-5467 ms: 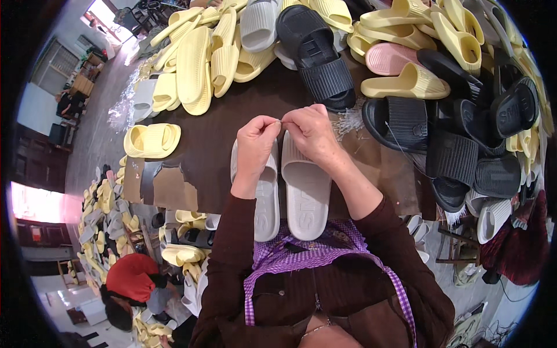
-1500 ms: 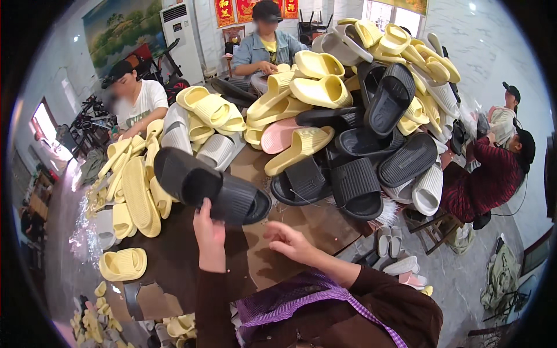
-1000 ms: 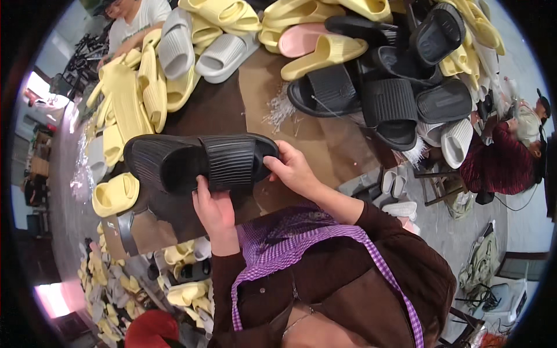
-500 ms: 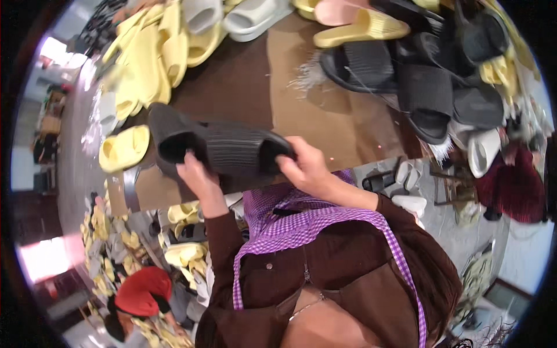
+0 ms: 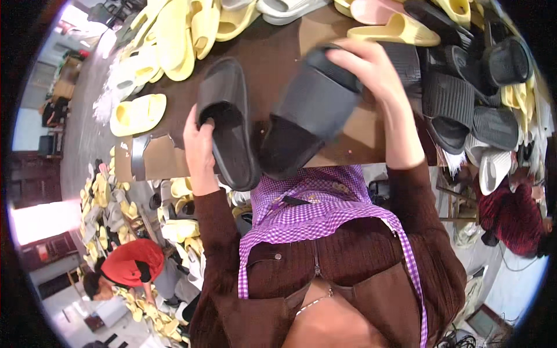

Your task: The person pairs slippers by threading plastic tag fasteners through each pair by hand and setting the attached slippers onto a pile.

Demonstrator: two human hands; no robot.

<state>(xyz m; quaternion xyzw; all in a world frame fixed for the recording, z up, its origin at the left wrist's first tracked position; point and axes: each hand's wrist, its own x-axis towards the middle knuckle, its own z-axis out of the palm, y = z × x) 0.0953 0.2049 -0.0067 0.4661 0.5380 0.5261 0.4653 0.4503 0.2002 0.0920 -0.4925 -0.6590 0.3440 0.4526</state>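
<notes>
Head view: left hand (image 5: 200,148), fingers curled, grips one black slipper (image 5: 235,148); right hand (image 5: 371,66) clasps a second black slipper (image 5: 318,101), both over the bench's (image 5: 271,52) near edge.

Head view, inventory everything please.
Held slippers: two, black, over table
Yellow slippers: many, yellow, left and right
Piled slippers: several, black, right
Pink slipper: one, pink, top right
Pale slippers: some, white or grey, top, right
Floor pile: uncounted, yellow and grey, lower left
Table: one, brown, centre
Coworker: one, red top, lower left
Garment: one, dark red, right edge
Apron: one, purple checked, centre
Left hand: one, brown sleeve, centre left
Right hand: one, brown sleeve, centre right
</notes>
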